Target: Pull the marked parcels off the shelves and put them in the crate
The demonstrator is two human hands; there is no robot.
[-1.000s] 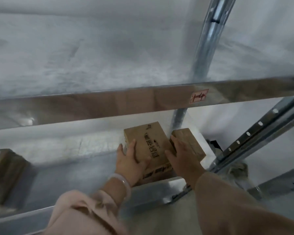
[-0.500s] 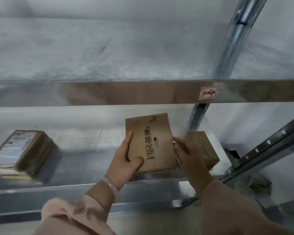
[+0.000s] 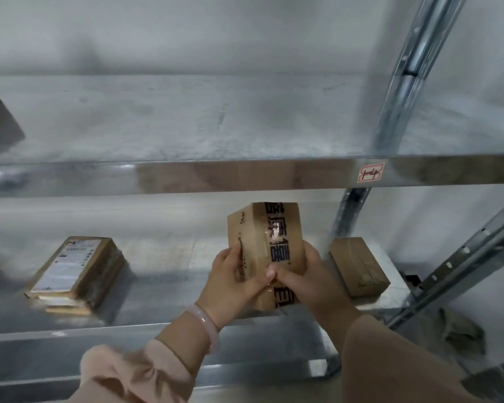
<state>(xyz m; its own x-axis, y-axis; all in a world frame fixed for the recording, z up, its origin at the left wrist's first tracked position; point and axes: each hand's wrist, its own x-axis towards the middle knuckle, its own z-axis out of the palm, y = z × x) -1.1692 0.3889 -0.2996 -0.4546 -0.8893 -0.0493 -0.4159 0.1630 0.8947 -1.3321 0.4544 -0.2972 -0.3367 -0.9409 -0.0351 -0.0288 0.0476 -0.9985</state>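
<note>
The left hand (image 3: 233, 282) and right hand (image 3: 306, 283) gripped the taped cardboard parcel (image 3: 269, 237) upright near the lower shelf's (image 3: 163, 327) front edge, well apart from a labelled parcel (image 3: 76, 271) leftward, nearer a brown box (image 3: 358, 266) rightward.

You're in a parcel storeroom: steel racking (image 3: 402, 91), handwritten tag (image 3: 371, 173) on its beam (image 3: 216, 175), labelled parcel (image 3: 70, 269) and taped parcel (image 3: 358, 266) below that beam.

shelf tag (image 3: 371, 172) is showing 1-4 (handwritten) | parcel (image 3: 264, 228) is showing black characters, blurred | shipping label (image 3: 67, 263) is showing illegible print
</note>
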